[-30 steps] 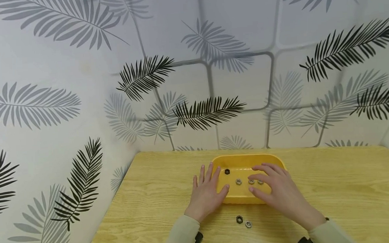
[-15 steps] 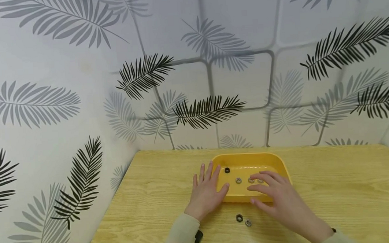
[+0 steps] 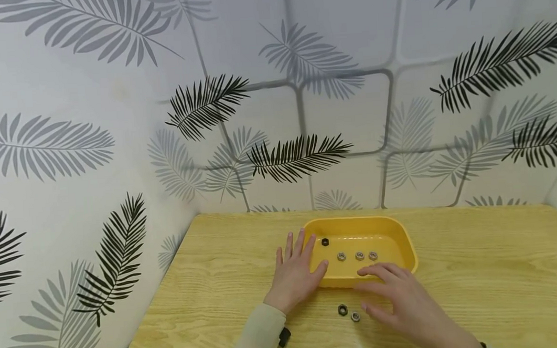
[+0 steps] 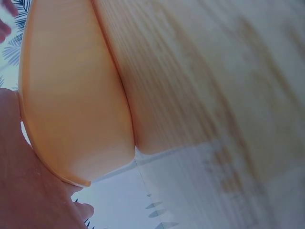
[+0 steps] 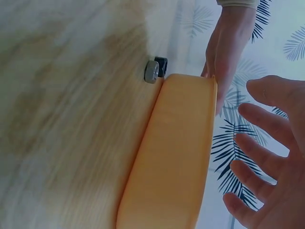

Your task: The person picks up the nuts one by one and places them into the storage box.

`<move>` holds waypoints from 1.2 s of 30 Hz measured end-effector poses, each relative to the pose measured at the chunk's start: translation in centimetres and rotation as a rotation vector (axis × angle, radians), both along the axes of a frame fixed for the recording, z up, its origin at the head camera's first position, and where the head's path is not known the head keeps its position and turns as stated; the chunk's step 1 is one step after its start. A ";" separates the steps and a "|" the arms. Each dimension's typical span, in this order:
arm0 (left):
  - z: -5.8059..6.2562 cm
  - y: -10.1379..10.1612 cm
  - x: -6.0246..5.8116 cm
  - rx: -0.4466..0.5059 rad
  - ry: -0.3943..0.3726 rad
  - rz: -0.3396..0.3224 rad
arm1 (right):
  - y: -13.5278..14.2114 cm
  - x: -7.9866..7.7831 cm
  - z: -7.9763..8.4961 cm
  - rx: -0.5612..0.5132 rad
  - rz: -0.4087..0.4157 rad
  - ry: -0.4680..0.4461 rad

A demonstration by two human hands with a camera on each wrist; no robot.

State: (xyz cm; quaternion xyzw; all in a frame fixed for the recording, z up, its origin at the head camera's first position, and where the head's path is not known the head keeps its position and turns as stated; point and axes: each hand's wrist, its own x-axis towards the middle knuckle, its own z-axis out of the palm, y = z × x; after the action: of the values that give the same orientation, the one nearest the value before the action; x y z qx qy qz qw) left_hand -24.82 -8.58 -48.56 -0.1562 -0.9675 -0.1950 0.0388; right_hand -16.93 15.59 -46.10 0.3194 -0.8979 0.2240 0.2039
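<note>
A shallow yellow tray (image 3: 407, 241) holds one black nut (image 3: 325, 242) at its back left and three silver nuts (image 3: 360, 256) in a row along its middle. My left hand (image 3: 291, 278) rests on the tray's left end, fingers spread and straight, thumb by the front rim. Over the front right of the tray hovers my right hand (image 3: 403, 299), with nothing between its loosely bent fingers. In front of the tray a dark nut (image 3: 343, 310) and a silver nut (image 3: 355, 316) lie side by side on the table, just left of the right thumb. The right wrist view shows those fingers apart from the tray wall.
The wood-grain table (image 3: 496, 267) extends to both sides of the tray. Behind it stands a pale wall (image 3: 275, 116) with a leaf pattern, which continues along the left side.
My right hand has drawn back from above the silver nuts toward the tray's front edge, uncovering the nuts on the right. The left hand keeps its place.
</note>
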 end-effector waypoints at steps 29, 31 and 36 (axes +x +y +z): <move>0.1 -0.1 0.1 0.013 0.008 -0.014 | -0.3 0.0 -2.8 0.129 -0.013 -0.147; 0.1 -0.1 0.1 0.011 0.006 -0.014 | -0.3 -0.1 -2.7 0.145 -0.019 -0.180; 0.2 -0.1 0.2 0.014 0.004 -0.014 | -0.3 -0.2 -2.7 0.190 -0.010 -0.225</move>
State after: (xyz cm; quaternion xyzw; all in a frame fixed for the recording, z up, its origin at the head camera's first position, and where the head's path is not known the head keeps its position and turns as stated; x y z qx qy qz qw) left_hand -24.64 -8.68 -48.40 -0.1631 -0.9650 -0.2015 0.0406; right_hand -17.17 15.27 -48.77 0.3055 -0.9339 0.1713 0.0719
